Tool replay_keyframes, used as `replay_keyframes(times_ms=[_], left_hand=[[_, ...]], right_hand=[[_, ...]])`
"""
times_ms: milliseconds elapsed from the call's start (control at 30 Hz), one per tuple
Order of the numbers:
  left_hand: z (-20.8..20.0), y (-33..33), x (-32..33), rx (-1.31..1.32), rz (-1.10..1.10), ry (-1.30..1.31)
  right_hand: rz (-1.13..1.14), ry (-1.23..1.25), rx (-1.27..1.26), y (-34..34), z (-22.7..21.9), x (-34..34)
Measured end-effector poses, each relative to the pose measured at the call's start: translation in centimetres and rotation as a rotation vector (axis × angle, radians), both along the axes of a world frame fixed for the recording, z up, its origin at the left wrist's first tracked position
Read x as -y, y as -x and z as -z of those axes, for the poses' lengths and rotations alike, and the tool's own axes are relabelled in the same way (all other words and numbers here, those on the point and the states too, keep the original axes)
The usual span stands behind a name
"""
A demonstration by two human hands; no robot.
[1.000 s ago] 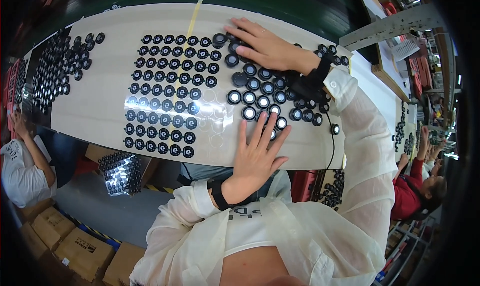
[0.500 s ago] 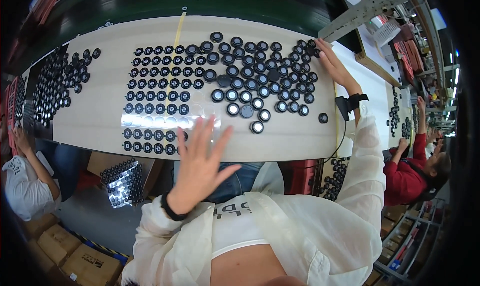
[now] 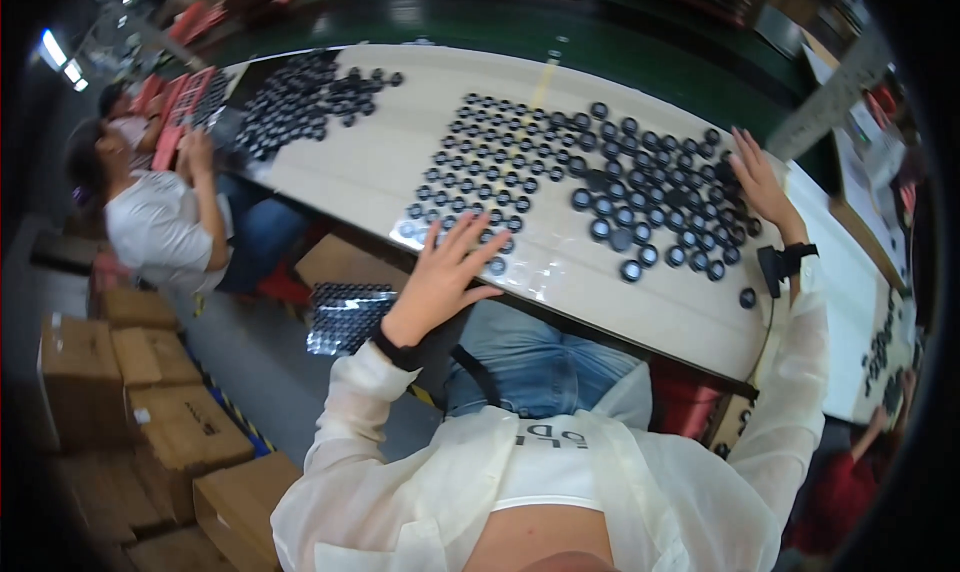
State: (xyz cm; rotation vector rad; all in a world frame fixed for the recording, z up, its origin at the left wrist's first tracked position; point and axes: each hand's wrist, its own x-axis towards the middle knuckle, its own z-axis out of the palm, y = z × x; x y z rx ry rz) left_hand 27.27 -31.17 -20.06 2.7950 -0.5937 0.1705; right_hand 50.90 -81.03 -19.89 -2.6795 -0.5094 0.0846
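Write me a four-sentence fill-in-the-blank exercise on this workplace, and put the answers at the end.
1. The loose black discs by the person's right hand lie to the ____ of the neat rows.
2. The wristband above the person's left hand is ____.
3. The tape strip running across the table is ____.
4. The nearer co-worker on the left wears a ____ top.

Missing words: right; black; yellow; white.

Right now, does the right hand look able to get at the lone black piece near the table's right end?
Probably yes: the right hand is open, and the lone black piece sits apart from the other loose pieces with nothing covering it, though the hand would have to draw back.
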Motion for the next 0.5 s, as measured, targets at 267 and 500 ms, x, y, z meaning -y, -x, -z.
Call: replay_keyframes(times_ms=[267,500], left_hand=[[-0.6,0.2,0.1,0.109,0.003,-0.030],[-2.4,-0.2,-0.6,0.018,0.029,0.006]], right_hand=[[-0.026,0.212,-0.019,2.7,-0.9,-5.1],[0.053,0.226,-0.124,14.4,-6.1,-1.7]])
